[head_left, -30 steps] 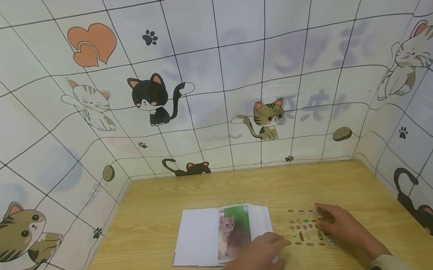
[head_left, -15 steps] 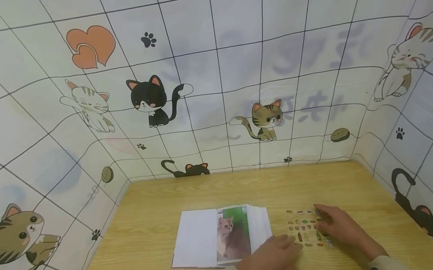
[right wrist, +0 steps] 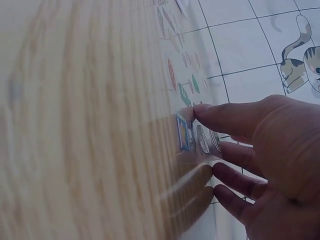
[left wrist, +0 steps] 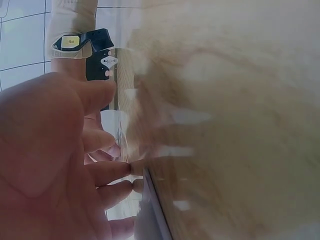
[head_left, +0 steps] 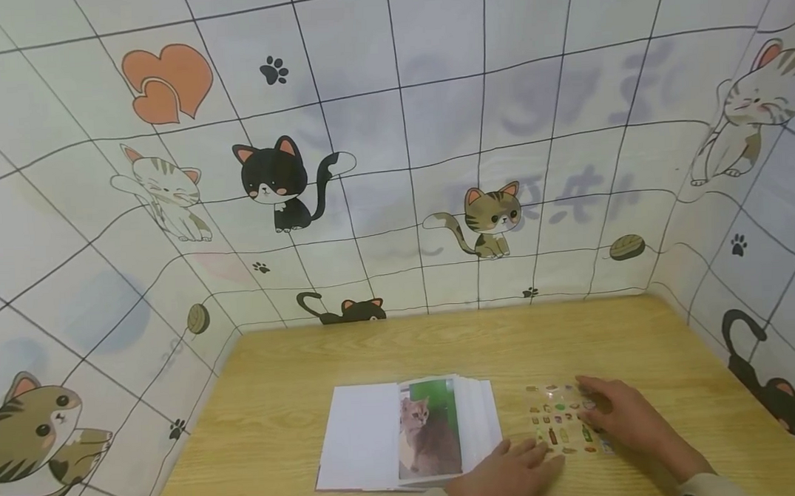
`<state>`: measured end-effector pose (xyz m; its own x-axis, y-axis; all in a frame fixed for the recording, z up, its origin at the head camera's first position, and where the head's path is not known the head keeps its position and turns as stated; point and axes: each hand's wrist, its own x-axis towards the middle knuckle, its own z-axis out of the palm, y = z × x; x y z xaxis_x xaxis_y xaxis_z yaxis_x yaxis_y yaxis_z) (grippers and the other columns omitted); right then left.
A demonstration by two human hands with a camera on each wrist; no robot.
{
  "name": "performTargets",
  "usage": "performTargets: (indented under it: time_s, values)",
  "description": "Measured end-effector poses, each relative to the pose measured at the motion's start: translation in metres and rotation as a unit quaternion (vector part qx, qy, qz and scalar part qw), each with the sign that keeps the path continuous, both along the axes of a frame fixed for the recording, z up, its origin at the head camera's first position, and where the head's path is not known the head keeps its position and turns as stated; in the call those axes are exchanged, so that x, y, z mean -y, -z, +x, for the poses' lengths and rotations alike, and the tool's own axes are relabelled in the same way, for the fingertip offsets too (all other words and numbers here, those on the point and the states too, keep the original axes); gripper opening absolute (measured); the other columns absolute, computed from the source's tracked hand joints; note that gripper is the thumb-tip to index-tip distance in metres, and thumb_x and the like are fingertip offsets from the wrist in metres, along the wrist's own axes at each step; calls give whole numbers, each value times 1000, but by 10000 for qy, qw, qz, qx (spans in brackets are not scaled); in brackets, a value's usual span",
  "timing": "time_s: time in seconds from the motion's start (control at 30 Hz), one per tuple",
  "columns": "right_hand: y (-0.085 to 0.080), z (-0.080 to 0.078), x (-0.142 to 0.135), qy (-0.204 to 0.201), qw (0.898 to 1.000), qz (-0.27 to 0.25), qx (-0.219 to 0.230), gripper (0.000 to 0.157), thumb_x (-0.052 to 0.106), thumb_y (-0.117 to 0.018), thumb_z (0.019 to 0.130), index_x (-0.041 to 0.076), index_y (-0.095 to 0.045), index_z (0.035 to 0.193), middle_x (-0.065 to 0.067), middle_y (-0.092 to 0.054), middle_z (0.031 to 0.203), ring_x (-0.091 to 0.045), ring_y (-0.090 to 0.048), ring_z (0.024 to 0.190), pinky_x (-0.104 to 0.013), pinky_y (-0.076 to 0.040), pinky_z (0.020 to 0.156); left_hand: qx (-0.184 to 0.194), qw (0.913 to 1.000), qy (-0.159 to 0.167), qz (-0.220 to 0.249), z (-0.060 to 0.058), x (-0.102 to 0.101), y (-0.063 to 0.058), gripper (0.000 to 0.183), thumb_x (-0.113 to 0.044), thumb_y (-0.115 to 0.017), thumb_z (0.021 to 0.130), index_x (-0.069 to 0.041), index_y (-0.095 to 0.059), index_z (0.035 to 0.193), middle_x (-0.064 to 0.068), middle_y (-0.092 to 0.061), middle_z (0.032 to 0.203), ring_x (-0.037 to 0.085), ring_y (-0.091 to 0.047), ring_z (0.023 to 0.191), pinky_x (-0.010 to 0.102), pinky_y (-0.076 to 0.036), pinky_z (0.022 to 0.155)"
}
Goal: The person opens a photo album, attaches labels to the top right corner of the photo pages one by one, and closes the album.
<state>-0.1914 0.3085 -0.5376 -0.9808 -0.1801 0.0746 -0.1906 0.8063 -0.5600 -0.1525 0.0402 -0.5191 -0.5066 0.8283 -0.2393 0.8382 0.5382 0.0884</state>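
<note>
A transparent sticker sheet (head_left: 560, 418) with rows of small food and bottle pictures lies on the table, right of an open photo album (head_left: 362, 434). My right hand (head_left: 625, 416) pinches the sheet's right edge. In the right wrist view the thumb (right wrist: 227, 116) is on the sheet's printed face, with the other fingers along the edge. My left hand (head_left: 507, 476) rests palm down between the album's lower right corner and the sheet's lower left corner, fingers spread and fairly straight. The left wrist view has its fingertips (left wrist: 120, 172) touching the tabletop beside the album's edge (left wrist: 157, 205).
The album shows a cat photo (head_left: 428, 428) on its right side, above a stack of sleeve pages (head_left: 480, 422). The wooden table (head_left: 276, 364) meets cloth walls (head_left: 380, 152) printed with cartoon cats at its back and sides.
My left hand has moved right, off the album's lower corner to the sheet's lower left corner, and its fingers have spread. The right hand has kept its place at the sheet.
</note>
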Motion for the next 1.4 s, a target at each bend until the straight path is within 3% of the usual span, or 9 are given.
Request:
performTargets:
  time_s: [0.37, 0.63, 0.83, 0.97, 1.07, 1.23, 1.3, 1.4]
  values:
    - [1, 5, -1, 306, 9984, -474, -23, 60, 20, -77, 85, 5, -54, 138, -22, -65, 125, -48, -57, 117, -70, -40, 95, 102, 9999, -47, 65, 1, 1, 1, 55, -55, -37, 103, -36, -30, 154, -13, -31, 159, 6, -27, 146, 36, -32, 116]
    - [2, 5, -5, 538, 9917, -1161, 157, 59, 20, -73, 90, 4, -48, 142, -25, -62, 126, -40, -66, 105, -51, -56, 82, 60, 9997, 67, 229, 0, 3, 0, 51, -52, -43, 102, -32, -38, 149, -10, -34, 157, 8, -32, 145, 38, -36, 114]
    - [0, 3, -11, 674, 9868, -1452, 256, 63, 20, -73, 91, 1, -44, 144, -32, -54, 134, -43, -65, 108, -33, -58, 76, 175, 9992, 128, 321, -1, 4, 0, 51, -50, -41, 103, -31, -37, 150, -8, -33, 158, 10, -30, 146, 39, -35, 114]
    - [1, 3, -14, 623, 9864, -1517, 135, 61, 21, -72, 92, -1, -45, 142, -32, -55, 130, -44, -65, 107, -35, -59, 77, 182, 9988, 163, 421, -2, 5, 0, 51, -50, -39, 104, -30, -35, 151, -8, -33, 158, 11, -30, 146, 40, -35, 114]
    - [0, 1, -16, 571, 9870, -1497, 114, 60, 22, -72, 92, -1, -47, 141, -31, -59, 126, -34, -68, 102, -32, -58, 77, 178, 9984, 168, 513, -3, 5, 1, 52, -50, -39, 104, -30, -36, 151, -9, -37, 156, 11, -32, 144, 39, -36, 113]
    - [-2, 1, -16, 533, 9836, -1701, 288, 57, 19, -70, 93, -2, -48, 140, -29, -64, 121, -4, -66, 92, -21, -54, 74, -53, 9970, 331, 695, -6, 5, 1, 52, -50, -42, 103, -26, -39, 150, -8, -46, 149, 10, -40, 139, 31, -37, 112]
    - [-3, 1, -15, 554, 9814, -1803, 366, 54, 17, -69, 94, -2, -48, 140, -28, -65, 119, 1, -65, 89, -21, -54, 73, -207, 9954, 348, 867, -8, 5, 0, 51, -48, -47, 102, -25, -43, 148, -9, -51, 142, 5, -46, 132, 23, -38, 108]
    - [-6, 0, -12, 605, 9794, -1872, 453, 53, 18, -67, 95, -1, -48, 140, -23, -68, 115, 1, -65, 88, -22, -54, 73, -47, 9919, 106, 1264, -10, 6, -2, 48, -43, -54, 100, -25, -47, 145, -10, -55, 137, 1, -51, 124, 14, -39, 102]
